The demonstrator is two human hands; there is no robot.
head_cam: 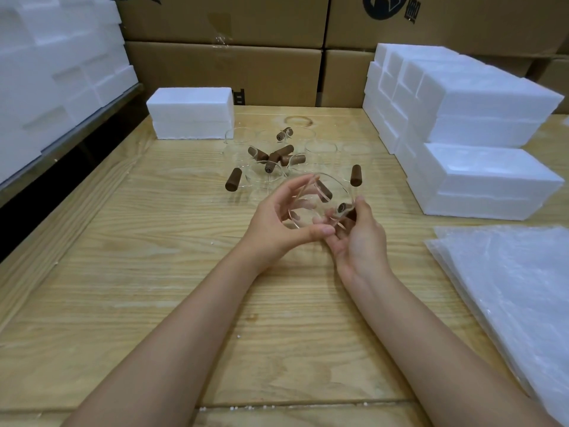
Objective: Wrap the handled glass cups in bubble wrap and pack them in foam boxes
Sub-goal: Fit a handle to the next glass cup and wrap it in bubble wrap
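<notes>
A clear glass cup [320, 200] with a brown wooden handle is held tilted above the wooden table [154, 303]. My left hand [283, 221] curls round its left side, thumb underneath. My right hand [358, 235] grips it from the right at the handle [345, 208]. Behind them stand several more glass cups [264, 171] with brown handles, clustered together. A stack of bubble wrap sheets [511, 291] lies at the right. A closed white foam box [191, 114] sits at the back left of the table.
More white foam boxes [474, 131] are stacked at the back right, and others [55, 72] are piled on a shelf at the left. Brown cardboard cartons [246, 69] form a wall behind the table.
</notes>
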